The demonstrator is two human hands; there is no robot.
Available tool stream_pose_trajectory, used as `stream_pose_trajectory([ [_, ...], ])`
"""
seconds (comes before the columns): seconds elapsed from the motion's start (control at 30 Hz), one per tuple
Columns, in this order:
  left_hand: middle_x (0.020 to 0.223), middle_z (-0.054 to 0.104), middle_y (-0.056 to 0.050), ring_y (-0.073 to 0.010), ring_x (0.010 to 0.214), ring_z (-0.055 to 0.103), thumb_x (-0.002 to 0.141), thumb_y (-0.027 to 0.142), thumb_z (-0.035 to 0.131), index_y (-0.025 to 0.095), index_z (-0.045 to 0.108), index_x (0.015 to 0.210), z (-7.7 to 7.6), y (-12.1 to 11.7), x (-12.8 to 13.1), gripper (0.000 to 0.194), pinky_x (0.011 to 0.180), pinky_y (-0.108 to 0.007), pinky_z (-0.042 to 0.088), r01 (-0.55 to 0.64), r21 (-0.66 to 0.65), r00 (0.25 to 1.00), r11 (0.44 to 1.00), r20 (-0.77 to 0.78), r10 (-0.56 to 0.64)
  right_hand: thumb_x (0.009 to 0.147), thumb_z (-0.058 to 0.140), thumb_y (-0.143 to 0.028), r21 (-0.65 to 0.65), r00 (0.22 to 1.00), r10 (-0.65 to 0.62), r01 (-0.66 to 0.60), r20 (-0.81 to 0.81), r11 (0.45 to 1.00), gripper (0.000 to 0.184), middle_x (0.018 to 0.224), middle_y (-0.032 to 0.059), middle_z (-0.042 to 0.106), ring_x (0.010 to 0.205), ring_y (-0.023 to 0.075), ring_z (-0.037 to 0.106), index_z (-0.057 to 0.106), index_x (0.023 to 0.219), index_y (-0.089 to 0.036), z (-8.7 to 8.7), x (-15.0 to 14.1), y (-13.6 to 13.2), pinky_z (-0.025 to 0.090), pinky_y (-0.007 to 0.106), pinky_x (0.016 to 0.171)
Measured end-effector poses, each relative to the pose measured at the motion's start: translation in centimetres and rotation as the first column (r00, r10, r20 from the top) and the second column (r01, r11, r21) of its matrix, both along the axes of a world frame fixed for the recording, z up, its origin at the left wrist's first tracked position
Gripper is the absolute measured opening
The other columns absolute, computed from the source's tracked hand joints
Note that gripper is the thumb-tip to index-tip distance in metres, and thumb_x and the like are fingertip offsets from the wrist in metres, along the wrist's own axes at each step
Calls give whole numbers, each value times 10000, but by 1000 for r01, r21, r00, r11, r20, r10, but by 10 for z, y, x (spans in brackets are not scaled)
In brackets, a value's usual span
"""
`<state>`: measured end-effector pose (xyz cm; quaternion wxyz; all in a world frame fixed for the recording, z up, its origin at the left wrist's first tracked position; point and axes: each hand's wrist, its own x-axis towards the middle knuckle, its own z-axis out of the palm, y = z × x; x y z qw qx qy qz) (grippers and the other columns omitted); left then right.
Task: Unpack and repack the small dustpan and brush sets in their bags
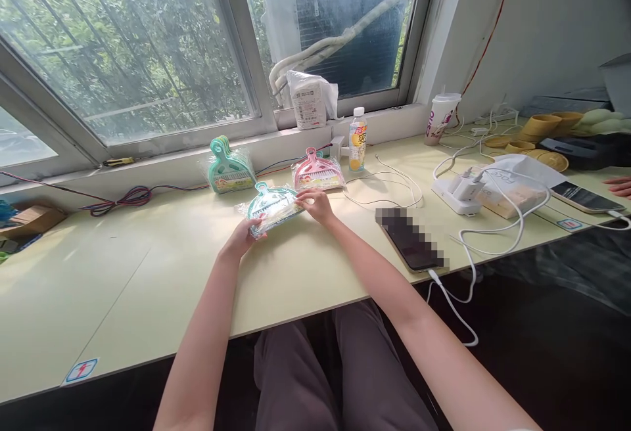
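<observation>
A mint-green mini dustpan-and-brush set (273, 205) in clear plastic wrap is held just above the table, tilted. My left hand (242, 236) grips its lower left corner, fingers closed round the edge. At the opposite end, my right hand (315, 204) pinches the wrap's right edge. Behind it on the left, several green wrapped dustpan sets (229, 167) lean together by the window sill. A pink wrapped dustpan set (317, 169) lies just beyond my right hand. The fingertips are small and partly hidden by the wrap.
A drink bottle (357, 140) stands near the sill, with a white-wrapped package (311, 101) behind. To the right are a phone (411, 237), a power strip (456, 196) with cables, and a lidded cup (441, 119). Another person's hand (618, 186) rests at the far right. A cardboard box (37, 222) sits left.
</observation>
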<state>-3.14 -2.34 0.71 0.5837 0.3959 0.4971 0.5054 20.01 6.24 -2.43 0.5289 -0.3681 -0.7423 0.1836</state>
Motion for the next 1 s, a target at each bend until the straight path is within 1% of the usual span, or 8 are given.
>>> stream_pose_trajectory([
  [0.1,717,605,-18,-108,464,568,746,172,658,113,582,1001,1,-3,5,272,454,-246,537,104,58,994,993,-35,-102,779,705,-264,-81,995,-67,61,-76,995,71,1085,71,665,1092,237,586,740,740,-217,-3,-1,-1,414,420,1012],
  [0.23,814,646,-52,-113,492,573,746,214,693,143,559,1124,4,-8,12,407,448,-255,529,133,92,989,987,-73,-126,784,648,-211,-263,987,-20,-22,-158,965,300,1262,98,580,1203,221,534,681,1082,-204,-5,-1,-3,456,388,992],
  [0.33,922,666,-83,-125,556,605,748,273,724,187,541,1216,7,-11,13,509,451,-234,516,129,88,987,988,-103,-120,739,657,-164,-479,966,57,-175,-251,860,505,1124,73,674,1060,211,617,593,1238,-207,-8,0,-1,496,388,920],
  [0.4,1011,665,-110,-142,603,638,759,346,724,219,504,1299,10,-13,15,597,460,-223,505,133,87,986,987,-116,-122,700,679,-167,-549,932,76,-274,-355,790,478,992,55,714,941,206,652,634,1176,-179,-9,1,2,515,374,869],
  [0.6,1229,599,-127,-198,848,669,595,238,855,362,-53,1524,8,-16,33,1305,647,-266,536,155,331,956,931,-287,-57,637,690,-175,-502,805,-56,-312,-591,807,370,978,61,722,885,198,663,681,1006,-144,-7,5,8,532,331,813],
  [0.67,1246,586,-117,-174,828,649,531,186,879,350,-84,1525,2,-12,42,1394,682,-262,526,107,425,922,899,-381,70,636,692,-180,-495,781,-86,-303,-619,814,429,1030,75,716,903,200,664,657,1062,-147,-5,7,8,540,331,804],
  [0.83,1090,617,-62,-135,712,607,667,279,792,305,118,1537,-10,8,54,1100,570,-218,484,-122,549,820,827,-413,396,669,683,-205,-516,784,-151,-239,-603,822,455,1033,96,718,913,215,679,626,1115,-137,-4,14,11,548,352,808],
  [1.0,827,645,-31,-153,616,612,818,378,619,203,588,1240,-13,47,63,458,557,-244,443,-104,441,717,891,-587,375,764,548,-150,-468,864,-308,97,-398,878,465,1142,118,691,1033,213,651,577,1227,-132,-5,19,20,505,350,908],
])
